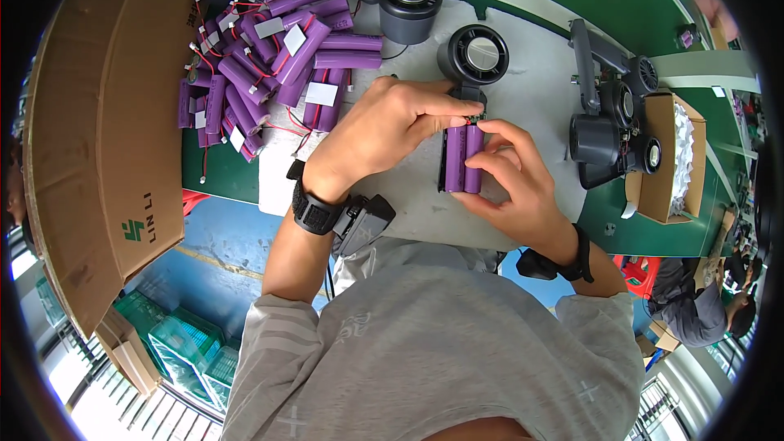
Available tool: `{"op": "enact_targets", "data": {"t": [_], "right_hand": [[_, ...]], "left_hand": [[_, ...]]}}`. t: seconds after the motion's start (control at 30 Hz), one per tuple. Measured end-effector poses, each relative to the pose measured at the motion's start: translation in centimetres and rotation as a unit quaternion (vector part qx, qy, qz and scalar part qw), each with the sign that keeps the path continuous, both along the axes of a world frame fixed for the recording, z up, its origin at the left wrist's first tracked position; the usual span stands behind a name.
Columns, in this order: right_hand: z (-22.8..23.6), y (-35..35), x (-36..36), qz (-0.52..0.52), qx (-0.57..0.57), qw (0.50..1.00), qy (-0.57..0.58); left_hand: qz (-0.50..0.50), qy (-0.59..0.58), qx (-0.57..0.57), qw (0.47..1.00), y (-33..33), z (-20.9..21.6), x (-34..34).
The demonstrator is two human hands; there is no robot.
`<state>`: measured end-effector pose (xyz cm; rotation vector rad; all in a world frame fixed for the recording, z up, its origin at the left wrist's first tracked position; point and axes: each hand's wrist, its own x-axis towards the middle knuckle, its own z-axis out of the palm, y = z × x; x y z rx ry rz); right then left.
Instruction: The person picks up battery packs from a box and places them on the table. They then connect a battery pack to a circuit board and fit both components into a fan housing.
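Observation:
A purple two-cell battery pack [456, 165] sits in the open black handle of a fan-like device [482, 54], whose round head points away from me. My right hand [524, 184] grips the pack and handle from the right, its thumb below and fingertips on the cells. At the pack's top end, the fingers of my left hand [384, 124] are pinched together beside a small green circuit board [474, 119] with red wire. What lies between those fingertips is hidden.
A pile of purple battery packs [314, 57] with wires lies at the left. Another round black device [410, 8] stands at the back. More black devices [600, 139] and a small carton [671, 159] are at the right. A large cardboard box [106, 131] borders the far left.

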<state>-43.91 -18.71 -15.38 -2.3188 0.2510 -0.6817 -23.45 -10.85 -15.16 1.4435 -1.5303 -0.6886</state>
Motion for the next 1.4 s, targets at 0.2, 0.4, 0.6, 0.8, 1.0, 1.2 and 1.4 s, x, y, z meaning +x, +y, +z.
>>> {"op": "enact_targets", "data": {"t": [0.2, 0.4, 0.6, 0.8, 1.0, 1.2, 1.4], "right_hand": [[0.6, -0.2, 0.3, 0.001, 0.040, 0.998, 0.039], [0.4, 0.2, 0.4, 0.002, 0.075, 0.995, 0.064], [1.1, 0.4, 0.8, -0.012, 0.115, 0.989, 0.097], [2.1, 0.8, 1.7, -0.060, 0.188, 0.976, 0.087], [2.2, 0.1, 1.1, -0.029, 0.116, 0.988, 0.100], [1.7, 0.7, 0.0, -0.009, 0.014, 0.989, 0.144], [4.3, 1.1, 1.1, 0.007, -0.189, 0.965, 0.181]], "left_hand": [[-0.013, 0.013, 0.049, 0.999, 0.3, 0.7, 0.3], [-0.013, 0.057, 0.103, 0.993, 0.6, 1.3, 0.1], [-0.007, 0.035, 0.089, 0.995, 0.4, 0.9, 0.2], [0.008, 0.035, 0.094, 0.995, 0.3, 1.0, 0.0], [0.001, 0.046, 0.095, 0.994, 0.3, 1.3, 0.1], [-0.017, 0.034, 0.080, 0.996, 0.7, 1.4, 0.0], [-0.019, 0.052, 0.074, 0.996, 0.8, 1.1, 0.1]]}}
